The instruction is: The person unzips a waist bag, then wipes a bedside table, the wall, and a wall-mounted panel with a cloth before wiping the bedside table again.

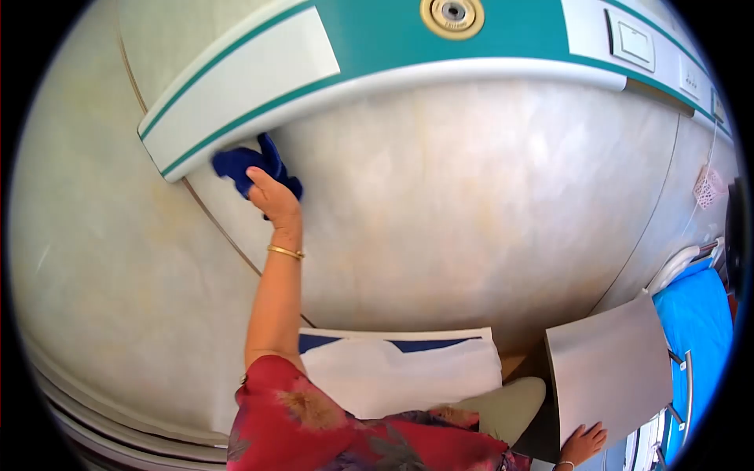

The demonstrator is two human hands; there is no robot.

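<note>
My left hand (pixel 275 198) is raised to the wall and closed on a dark blue cloth (pixel 250 166), with a gold bangle at the wrist. The cloth lies against the wall just under the lower edge of a white and green wall panel (pixel 251 74); the fingers are partly hidden by it. Low on the right, my right hand (pixel 583 445) rests with fingers stretched out on the near edge of a grey-brown cabinet top (pixel 609 369).
Below me a white sheet (pixel 393 373) covers a surface with dark blue showing at its back edge. A bed with a bright blue cover (pixel 695 322) and metal rail (pixel 688 400) stands at right. Switches (pixel 631 41) and a pink basket (pixel 709 188) are on the wall.
</note>
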